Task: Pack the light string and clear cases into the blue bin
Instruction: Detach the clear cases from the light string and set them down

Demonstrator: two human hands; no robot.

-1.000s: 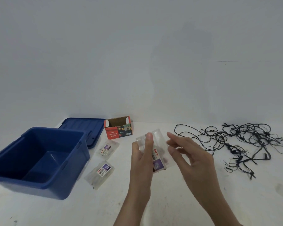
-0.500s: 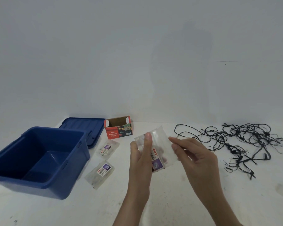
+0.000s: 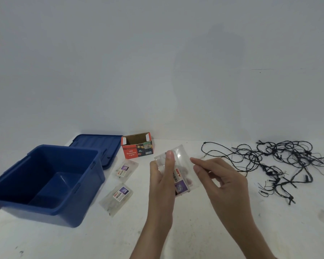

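My left hand holds a clear case with a purple label upright above the white table, thumb across its front. My right hand is at the case's right edge, fingers bent toward it; contact cannot be made out. Two more clear cases lie flat on the table, one nearer the lid and one closer to me. The open blue bin stands at the left with nothing inside. A tangled black light string sprawls at the right.
The blue bin lid lies flat behind the bin. A small open red cardboard box marked LED Decorative Lights stands next to the lid. A pale wall closes off the back of the table.
My right hand's fingers have curled and drawn closer to the case's right edge. The case has tilted slightly. My left hand has kept its hold.
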